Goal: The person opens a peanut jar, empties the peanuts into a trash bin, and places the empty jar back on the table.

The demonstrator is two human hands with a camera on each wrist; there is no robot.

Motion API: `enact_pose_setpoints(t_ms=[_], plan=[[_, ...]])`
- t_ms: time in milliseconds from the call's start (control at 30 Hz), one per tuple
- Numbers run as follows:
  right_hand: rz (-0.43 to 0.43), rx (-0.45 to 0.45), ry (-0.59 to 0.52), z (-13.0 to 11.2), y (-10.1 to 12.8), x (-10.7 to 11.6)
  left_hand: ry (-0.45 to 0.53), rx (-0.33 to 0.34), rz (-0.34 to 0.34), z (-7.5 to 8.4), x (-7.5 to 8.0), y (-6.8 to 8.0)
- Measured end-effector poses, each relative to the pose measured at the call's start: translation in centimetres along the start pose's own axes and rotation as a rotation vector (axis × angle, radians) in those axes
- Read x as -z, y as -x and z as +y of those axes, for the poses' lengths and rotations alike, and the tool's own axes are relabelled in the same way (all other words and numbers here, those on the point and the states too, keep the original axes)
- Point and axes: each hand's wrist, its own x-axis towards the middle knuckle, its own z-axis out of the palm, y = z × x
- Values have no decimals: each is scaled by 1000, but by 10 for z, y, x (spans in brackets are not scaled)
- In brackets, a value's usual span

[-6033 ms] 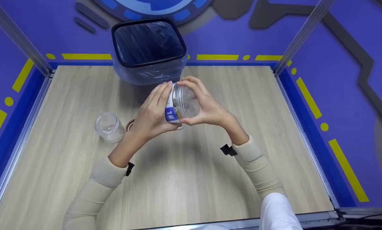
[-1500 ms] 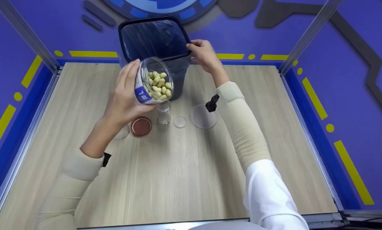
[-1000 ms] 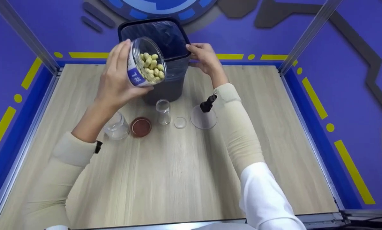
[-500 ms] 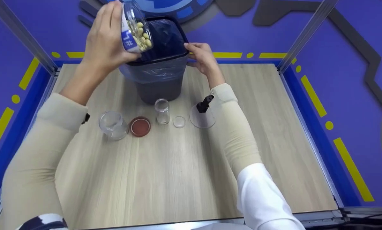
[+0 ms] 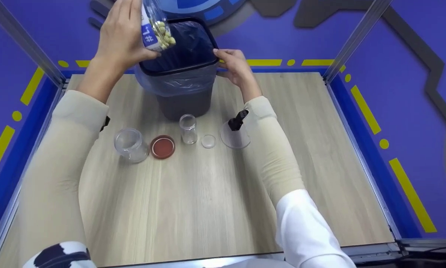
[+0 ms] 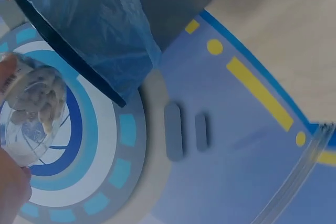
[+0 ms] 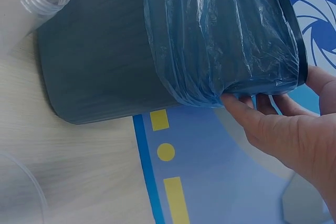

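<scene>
My left hand point(image 5: 119, 39) grips a clear jar point(image 5: 148, 35) with a white and blue label, lifted to the upper left rim of the bin. The jar lies tilted, its uncapped mouth towards the bin, and pale green nuts point(image 5: 165, 35) rest inside against its lower wall. The head view cuts off the jar's top. In the left wrist view the jar point(image 6: 37, 114) hangs beside the bin's dark rim. My right hand point(image 5: 236, 67) holds the right rim of a dark trash bin point(image 5: 187, 98), thumb on the rim and fingers below against the bag liner point(image 7: 210, 40).
A clear jar point(image 5: 131, 147), a reddish-brown lid point(image 5: 163, 147), a small clear bottle point(image 5: 189, 130), a small clear lid point(image 5: 208, 141) and a larger clear disc point(image 5: 230, 139) stand in a row before the bin. Blue walls point(image 5: 282, 41) enclose the table.
The jar, earlier between both hands, has moved up and left to the bin in my left hand and tilted further. My right hand has gone from the jar to the bin's rim.
</scene>
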Motion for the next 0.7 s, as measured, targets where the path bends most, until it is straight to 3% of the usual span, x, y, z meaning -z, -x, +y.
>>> enact_pose_setpoints(t_ms=[267,500,700], plan=[[-15,25,-11,2,-2,-1,-34,3,-42,-5,-4,-5],[-1,19,-13,3,-1,0,7,53,-71,-2,-6,-1],[9,14,-25,1,-1,0,-56,-10,-72,-3,-7,-2]])
